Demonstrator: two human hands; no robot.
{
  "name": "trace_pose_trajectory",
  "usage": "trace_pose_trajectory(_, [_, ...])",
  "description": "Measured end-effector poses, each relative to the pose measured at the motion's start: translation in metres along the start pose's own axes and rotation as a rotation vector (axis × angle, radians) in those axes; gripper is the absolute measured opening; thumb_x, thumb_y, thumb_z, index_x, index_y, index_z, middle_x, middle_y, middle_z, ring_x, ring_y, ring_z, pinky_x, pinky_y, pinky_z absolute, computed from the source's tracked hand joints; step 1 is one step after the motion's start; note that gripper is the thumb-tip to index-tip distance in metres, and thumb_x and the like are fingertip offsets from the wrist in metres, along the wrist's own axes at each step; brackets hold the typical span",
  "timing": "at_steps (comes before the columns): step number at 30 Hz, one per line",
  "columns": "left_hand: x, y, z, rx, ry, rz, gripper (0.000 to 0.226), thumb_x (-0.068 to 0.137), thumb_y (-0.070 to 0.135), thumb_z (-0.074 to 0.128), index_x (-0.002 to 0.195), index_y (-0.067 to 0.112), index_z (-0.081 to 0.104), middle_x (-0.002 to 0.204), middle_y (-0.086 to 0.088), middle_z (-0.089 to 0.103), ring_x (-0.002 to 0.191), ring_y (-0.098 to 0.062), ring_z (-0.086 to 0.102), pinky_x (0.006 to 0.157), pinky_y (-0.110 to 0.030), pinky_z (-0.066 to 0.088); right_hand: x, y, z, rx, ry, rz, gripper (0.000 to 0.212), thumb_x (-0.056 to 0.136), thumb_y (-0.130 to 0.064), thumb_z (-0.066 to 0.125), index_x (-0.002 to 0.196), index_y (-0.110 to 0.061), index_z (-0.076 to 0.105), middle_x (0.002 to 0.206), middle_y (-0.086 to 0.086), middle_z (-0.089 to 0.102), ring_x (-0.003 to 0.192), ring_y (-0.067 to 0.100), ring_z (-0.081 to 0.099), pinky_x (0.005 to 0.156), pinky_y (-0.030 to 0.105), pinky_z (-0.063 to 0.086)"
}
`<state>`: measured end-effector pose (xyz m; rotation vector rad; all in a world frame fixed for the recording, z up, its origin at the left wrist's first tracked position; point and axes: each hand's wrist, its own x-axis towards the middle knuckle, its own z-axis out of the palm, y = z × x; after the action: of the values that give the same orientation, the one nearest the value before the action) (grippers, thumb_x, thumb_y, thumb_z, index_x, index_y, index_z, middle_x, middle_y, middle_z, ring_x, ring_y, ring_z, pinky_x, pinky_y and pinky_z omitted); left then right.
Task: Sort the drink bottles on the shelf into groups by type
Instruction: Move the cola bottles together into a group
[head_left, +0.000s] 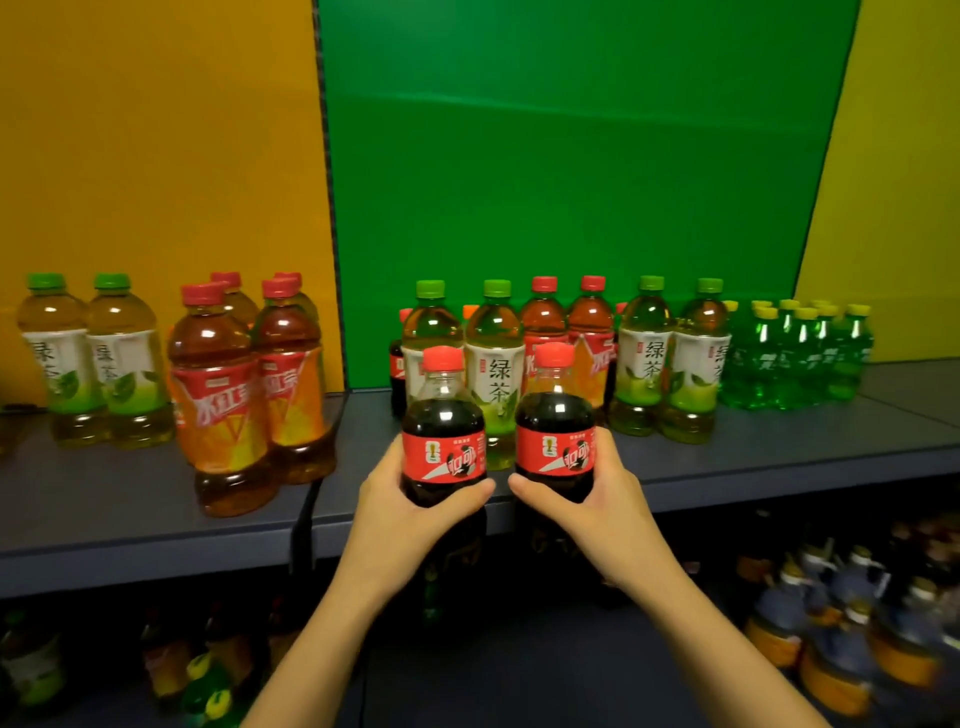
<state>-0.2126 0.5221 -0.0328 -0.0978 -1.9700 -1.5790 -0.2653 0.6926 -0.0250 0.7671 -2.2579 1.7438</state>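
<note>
My left hand (400, 499) grips a small cola bottle (443, 431) with a red cap and red label. A second, matching cola bottle (555, 426) is held by my right hand (608, 493). Both bottles stand upright side by side just in front of the grey shelf (753, 457). Behind them on the middle section stand green tea bottles (493, 364), red-capped black tea bottles (589, 338), two more green teas (670, 358) and another small cola (397, 371) at the back left. Small green soda bottles (800, 353) with yellow caps cluster at the right.
The left shelf section (104, 499) carries two green tea bottles (88, 358) and several black tea bottles (223, 395). Orange, green and yellow panels back the shelf. A lower shelf holds dim bottles at left (208, 675) and dark orange-labelled bottles at right (857, 623).
</note>
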Motion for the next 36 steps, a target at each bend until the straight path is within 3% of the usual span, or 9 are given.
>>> trace_pose_trajectory(7, [0.041, -0.015, 0.068, -0.021, -0.109, 0.016, 0.051, 0.063, 0.017, 0.083, 0.107, 0.026, 0.060, 0.097, 0.010, 0.071, 0.089, 0.002, 0.066, 0.069, -0.009, 0.049, 0.040, 0.034, -0.039, 0.003, 0.096, 0.003, 0.058, 0.070, -0.033, 0.077, 0.118, -0.030, 0.044, 0.107, -0.018, 0.061, 0.096, -0.010, 0.058, 0.073, 0.006, 0.049])
trace_pose_trajectory(12, [0.074, -0.029, 0.102, -0.013, -0.102, 0.013, 0.055, 0.062, 0.026, 0.084, 0.111, 0.031, 0.057, 0.101, 0.013, 0.069, 0.091, 0.004, 0.064, 0.073, -0.012, 0.050, 0.072, 0.058, -0.062, 0.018, 0.129, 0.014, 0.063, 0.072, -0.031, 0.075, 0.125, -0.025, 0.041, 0.113, -0.016, 0.059, 0.103, -0.007, 0.056, 0.080, 0.014, 0.048])
trace_pose_trajectory(19, [0.095, -0.045, 0.138, 0.018, -0.084, -0.004, 0.058, 0.063, 0.030, 0.082, 0.112, 0.031, 0.051, 0.102, 0.016, 0.064, 0.091, 0.009, 0.061, 0.071, -0.006, 0.048, 0.100, 0.089, -0.076, 0.048, 0.091, 0.011, 0.056, 0.078, -0.025, 0.071, 0.122, -0.027, 0.036, 0.110, -0.019, 0.057, 0.095, -0.020, 0.054, 0.075, 0.002, 0.045])
trace_pose_trajectory(24, [0.103, -0.055, 0.151, 0.117, -0.022, 0.003, 0.068, 0.063, 0.037, 0.080, 0.117, 0.026, 0.040, 0.107, 0.015, 0.059, 0.096, 0.004, 0.059, 0.075, -0.009, 0.049, 0.112, 0.108, -0.078, 0.052, 0.024, -0.011, 0.054, 0.082, -0.025, 0.066, 0.123, -0.030, 0.030, 0.113, -0.020, 0.052, 0.099, -0.022, 0.050, 0.077, 0.001, 0.043])
trace_pose_trajectory(30, [0.107, -0.059, 0.161, 0.197, 0.013, 0.023, 0.080, 0.055, 0.055, 0.073, 0.120, 0.029, 0.033, 0.116, 0.016, 0.056, 0.105, 0.004, 0.057, 0.086, -0.016, 0.050, 0.123, 0.121, -0.082, 0.043, -0.054, -0.015, 0.069, 0.075, -0.052, 0.056, 0.130, -0.037, 0.018, 0.128, -0.022, 0.044, 0.113, -0.018, 0.043, 0.082, 0.001, 0.039])
trace_pose_trajectory(34, [0.103, -0.059, 0.166, 0.246, 0.085, 0.047, 0.075, 0.057, 0.054, 0.074, 0.119, 0.033, 0.039, 0.115, 0.020, 0.056, 0.106, 0.007, 0.055, 0.086, -0.011, 0.048, 0.126, 0.127, -0.083, 0.052, -0.066, -0.036, 0.072, 0.072, -0.057, 0.052, 0.133, -0.037, 0.019, 0.134, -0.016, 0.042, 0.122, -0.004, 0.041, 0.093, 0.014, 0.036])
trace_pose_trajectory(36, [0.101, -0.057, 0.167, 0.295, 0.131, 0.059, 0.073, 0.057, 0.057, 0.072, 0.119, 0.032, 0.043, 0.114, 0.019, 0.055, 0.105, 0.009, 0.054, 0.084, -0.007, 0.044, 0.126, 0.126, -0.085, 0.068, -0.075, -0.045, 0.072, 0.071, -0.057, 0.051, 0.133, -0.037, 0.020, 0.134, -0.017, 0.040, 0.124, -0.002, 0.039, 0.092, 0.013, 0.035])
